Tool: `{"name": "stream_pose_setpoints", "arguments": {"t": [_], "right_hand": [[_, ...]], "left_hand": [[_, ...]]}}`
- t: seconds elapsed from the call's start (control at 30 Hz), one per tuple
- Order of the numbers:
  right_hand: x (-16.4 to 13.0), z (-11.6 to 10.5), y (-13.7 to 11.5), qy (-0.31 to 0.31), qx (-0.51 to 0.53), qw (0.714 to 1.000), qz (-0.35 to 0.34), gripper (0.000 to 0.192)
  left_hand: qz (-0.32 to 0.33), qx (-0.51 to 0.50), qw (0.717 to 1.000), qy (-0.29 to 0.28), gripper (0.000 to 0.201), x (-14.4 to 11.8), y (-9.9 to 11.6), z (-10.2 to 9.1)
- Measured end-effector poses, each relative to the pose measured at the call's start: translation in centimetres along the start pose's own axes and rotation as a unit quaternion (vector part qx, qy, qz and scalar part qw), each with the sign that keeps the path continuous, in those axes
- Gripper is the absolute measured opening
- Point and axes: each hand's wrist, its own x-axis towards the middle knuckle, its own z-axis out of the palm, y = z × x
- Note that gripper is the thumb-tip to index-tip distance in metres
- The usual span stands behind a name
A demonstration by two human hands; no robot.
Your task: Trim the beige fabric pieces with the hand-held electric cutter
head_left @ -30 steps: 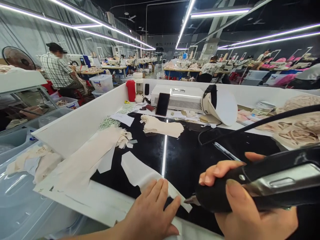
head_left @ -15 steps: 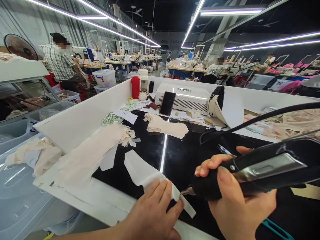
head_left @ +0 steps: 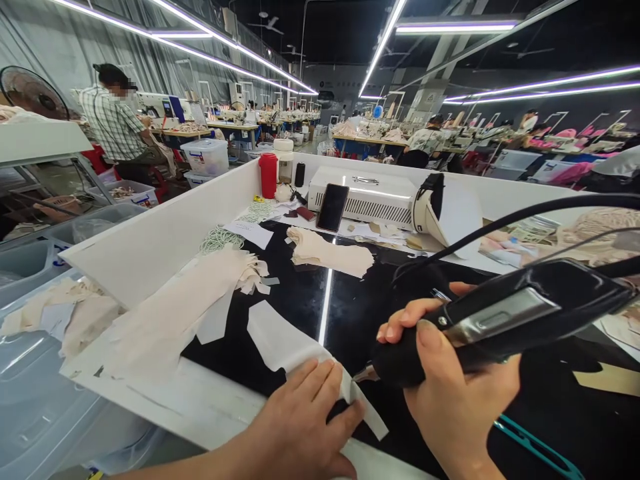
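A curved white fabric piece [head_left: 277,333] lies on the black tabletop, its narrow end reaching toward the front right. Across this piece my left hand [head_left: 307,413] rests with fingers stretched out, pressing it down, thumb apart from the fingers. My right hand [head_left: 450,393] is wrapped round a black corded hand tool [head_left: 505,313] with a metal plate on its side. The tool's thin metal tip [head_left: 367,374] meets the right edge of the white piece, close to my left fingertips. The part under my left palm is hidden.
Stacked pale fabric pieces [head_left: 170,307] lie left, with a smaller stack [head_left: 330,252] further back. A phone [head_left: 333,207] leans on a white machine [head_left: 360,190]. A teal tool [head_left: 537,447] lies front right; the black cord [head_left: 500,230] arches above the table. Co-workers sit beyond.
My right hand and the black tool have shifted left, and the tool's rear end has risen a little. The tip is slightly higher along the piece's edge. My left hand has barely moved.
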Motion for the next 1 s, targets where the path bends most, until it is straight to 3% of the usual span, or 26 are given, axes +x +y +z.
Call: {"name": "stream_pose_setpoints", "arguments": {"t": [0.13, 0.3, 0.43, 0.57, 0.77, 1.0], "right_hand": [[-0.5, -0.3, -0.6, 0.006, -0.008, 1.0, 0.007, 0.045], [-1.4, -0.6, -1.3, 0.004, -0.009, 1.0, 0.002, 0.045], [-1.8, -0.6, -1.5, -0.003, -0.007, 1.0, -0.001, 0.043], [-1.7, -0.7, -1.5, -0.002, -0.014, 1.0, 0.004, 0.042], [-1.2, -0.1, -1.6, 0.015, -0.004, 1.0, 0.016, 0.045], [-0.6, 0.9, -0.9, 0.027, 0.009, 0.999, 0.015, 0.048]], "left_hand": [[-0.014, -0.094, 0.994, -0.047, 0.065, 0.2, -1.2, -1.9], [-0.039, -0.151, 0.983, -0.096, 0.068, 0.2, -1.8, -3.8], [-0.029, -0.124, 0.988, -0.084, 0.063, -0.4, -1.2, -3.1], [-0.021, -0.083, 0.994, -0.069, 0.072, -0.9, -0.7, -2.1], [-0.017, -0.073, 0.991, -0.113, 0.078, -0.6, -0.6, -2.6], [-0.014, -0.067, 0.993, -0.099, 0.077, -0.4, -0.7, -2.6]]}}
